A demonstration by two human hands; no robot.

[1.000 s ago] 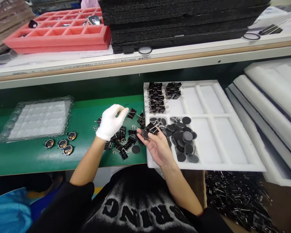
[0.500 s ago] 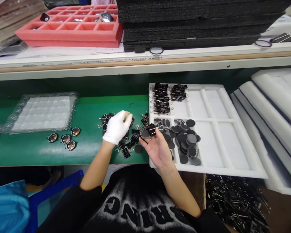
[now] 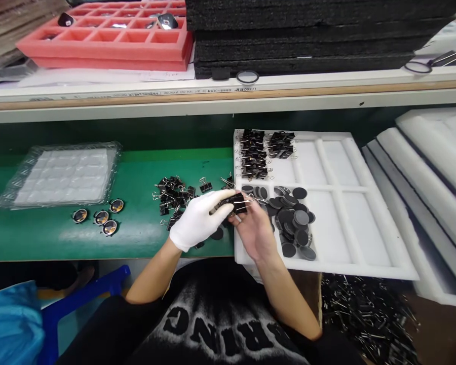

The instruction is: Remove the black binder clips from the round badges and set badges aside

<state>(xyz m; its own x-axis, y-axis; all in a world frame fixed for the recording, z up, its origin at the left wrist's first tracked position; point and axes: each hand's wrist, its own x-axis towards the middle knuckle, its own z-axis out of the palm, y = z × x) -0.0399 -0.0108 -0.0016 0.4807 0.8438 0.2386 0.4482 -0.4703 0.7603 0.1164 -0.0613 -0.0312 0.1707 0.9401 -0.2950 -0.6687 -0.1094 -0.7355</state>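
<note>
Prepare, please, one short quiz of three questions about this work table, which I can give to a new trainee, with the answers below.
1. Where do most of the dark discs lie?
A) in the red tray
B) in the white tray
C) on the shelf
2. True or false: the right hand holds a black clip and wears no glove.
3. How many round amber pieces lie together on the green table?

Key:
1. B.
2. True; the white glove is on the left hand.
3. Four.
</note>
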